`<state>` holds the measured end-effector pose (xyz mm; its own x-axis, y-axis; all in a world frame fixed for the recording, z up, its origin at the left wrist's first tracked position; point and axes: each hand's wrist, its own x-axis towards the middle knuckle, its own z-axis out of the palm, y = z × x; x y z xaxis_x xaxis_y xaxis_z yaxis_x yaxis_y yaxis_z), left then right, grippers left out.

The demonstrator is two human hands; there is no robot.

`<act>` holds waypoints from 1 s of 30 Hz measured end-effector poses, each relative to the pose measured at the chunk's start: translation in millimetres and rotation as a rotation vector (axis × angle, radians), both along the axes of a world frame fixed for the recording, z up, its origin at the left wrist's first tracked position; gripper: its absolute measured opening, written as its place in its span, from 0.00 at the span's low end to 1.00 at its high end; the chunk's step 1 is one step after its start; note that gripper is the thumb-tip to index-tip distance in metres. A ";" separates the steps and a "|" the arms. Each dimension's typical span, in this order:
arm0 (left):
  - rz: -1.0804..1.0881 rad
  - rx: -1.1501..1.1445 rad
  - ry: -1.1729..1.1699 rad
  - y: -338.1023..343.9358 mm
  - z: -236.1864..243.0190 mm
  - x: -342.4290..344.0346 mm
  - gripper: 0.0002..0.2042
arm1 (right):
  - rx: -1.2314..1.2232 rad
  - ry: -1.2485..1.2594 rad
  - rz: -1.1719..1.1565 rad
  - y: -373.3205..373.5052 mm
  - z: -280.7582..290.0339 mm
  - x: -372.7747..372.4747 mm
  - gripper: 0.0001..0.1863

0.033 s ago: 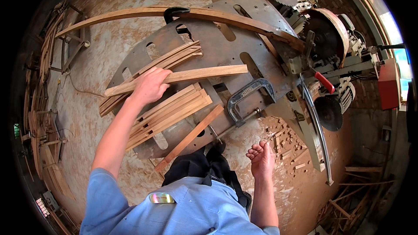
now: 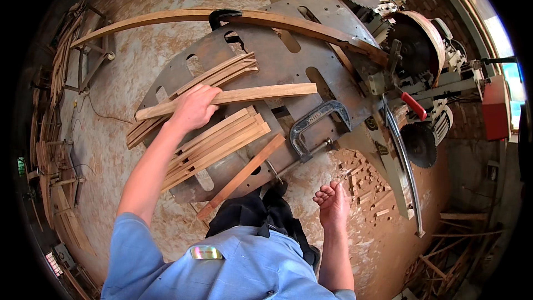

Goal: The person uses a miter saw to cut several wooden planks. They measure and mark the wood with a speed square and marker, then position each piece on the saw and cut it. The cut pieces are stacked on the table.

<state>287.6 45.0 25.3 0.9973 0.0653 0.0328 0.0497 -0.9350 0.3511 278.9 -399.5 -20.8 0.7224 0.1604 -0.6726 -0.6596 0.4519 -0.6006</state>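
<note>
My left hand (image 2: pixel 194 109) is closed around a light wooden strip (image 2: pixel 266 93), gripping it near its left part. The strip lies slanted above a bundle of thin wooden strips (image 2: pixel 225 70) on a steel machine table (image 2: pixel 211 44). Nearer to me, a second stack of strips (image 2: pixel 225 143) rests on the table, with a single reddish strip (image 2: pixel 244 173) to its right. My right hand (image 2: pixel 334 203) hovers off the table's near edge with its fingers curled in; I see nothing in it. Below it, small wood offcuts (image 2: pixel 361 186) are scattered over the floor.
A large C-clamp (image 2: pixel 319 125) grips the table's near right edge. Along the far side runs a long wooden bar (image 2: pixel 166 16) under a black clamp (image 2: pixel 217 18). Circular saw blades (image 2: pixel 419 144), a red-handled lever (image 2: pixel 413 105) and motors stand at the right. Scrap wood (image 2: pixel 444 261) lies lower right.
The wooden strip and my left hand have shifted very slightly to the right. My right hand has hardly moved.
</note>
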 end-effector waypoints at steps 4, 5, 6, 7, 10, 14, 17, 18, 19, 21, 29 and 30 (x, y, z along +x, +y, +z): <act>-0.026 0.060 -0.006 -2.1 -15.5 7.7 0.20 | -0.085 0.056 0.007 -6.5 -7.2 -9.1 0.12; -0.033 0.094 -0.011 -0.5 -20.9 4.9 0.20 | -0.115 0.071 0.029 -8.4 -9.3 -11.0 0.12; -0.024 0.115 -0.017 -3.6 -22.4 5.0 0.19 | -0.128 0.065 0.038 -12.7 -12.1 -12.5 0.12; -0.009 0.145 -0.017 -6.9 -21.2 4.5 0.19 | -0.132 0.065 0.053 -16.8 -14.4 -15.6 0.12; 0.056 0.225 0.038 -6.5 -23.2 -2.8 0.18 | -0.062 0.040 0.114 -21.9 -17.8 -22.7 0.13; 0.146 0.231 0.019 -36.7 7.0 -31.3 0.18 | -0.032 0.000 0.250 -40.8 -18.9 -16.4 0.12; 0.274 0.195 -0.031 -44.4 9.8 -69.3 0.19 | -0.072 -0.050 0.318 -49.1 -7.0 -11.3 0.11; 0.298 0.166 0.076 -47.4 20.9 -80.7 0.19 | -0.098 -0.067 0.319 -49.7 -1.1 -9.8 0.11; 0.322 0.134 0.066 -49.7 14.7 -95.1 0.19 | -0.091 -0.063 0.331 -58.2 -2.1 -12.4 0.11; 0.411 0.073 0.157 -62.4 28.5 -118.6 0.19 | -0.057 -0.064 0.358 -70.6 -10.2 -13.0 0.11; 0.476 -0.033 0.082 -42.0 -5.4 -192.9 0.20 | -0.039 0.017 0.459 -82.2 -20.1 -36.6 0.11; 0.513 -0.022 0.072 -41.1 -8.4 -195.7 0.21 | -0.023 0.015 0.478 -83.2 -21.0 -37.9 0.10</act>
<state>92.0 3.9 16.8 0.8364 0.5465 -0.0419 0.5247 -0.7763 0.3493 241.0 -482.7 -41.9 0.5613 0.4575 -0.6896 -0.7990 0.0825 -0.5956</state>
